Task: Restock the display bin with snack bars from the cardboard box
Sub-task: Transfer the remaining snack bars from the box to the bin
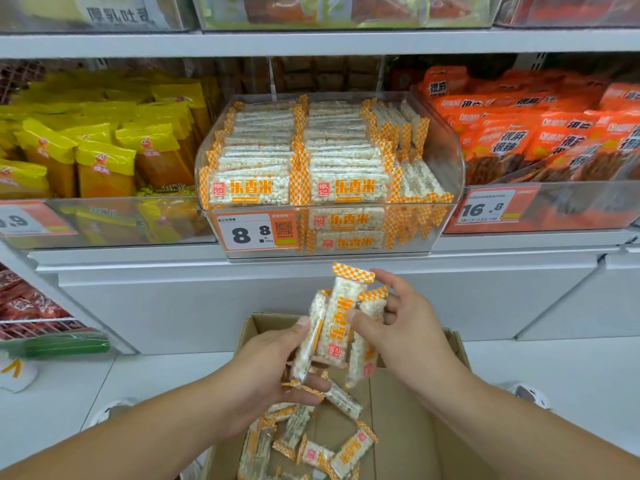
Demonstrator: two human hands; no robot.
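Bars (337,327): a small bunch in clear wrap with orange check ends, stood on end, held above the box and below the bin.
Left hand (273,368): fingers curled round the bunch's lower left side, thumb along its edge.
Right hand (401,323): thumb and fingers pinch the bunch from the right; forefinger reaches to the top check end.
Box (408,427): brown cardboard, open, low in view; loose bars (311,441) lie scattered on its floor at the left.
Bin (446,157): clear plastic, on the middle shelf; two tidy rows of the same bars fill the left and centre, more bars lean at the right.
Price tag (254,232): on the bin's front, reads 8.8.
Yellow packs (104,150): bin to the left.
Orange packs (540,133): bin to the right, tag reads 16.8.
Shelf (311,43): white, above the bin.
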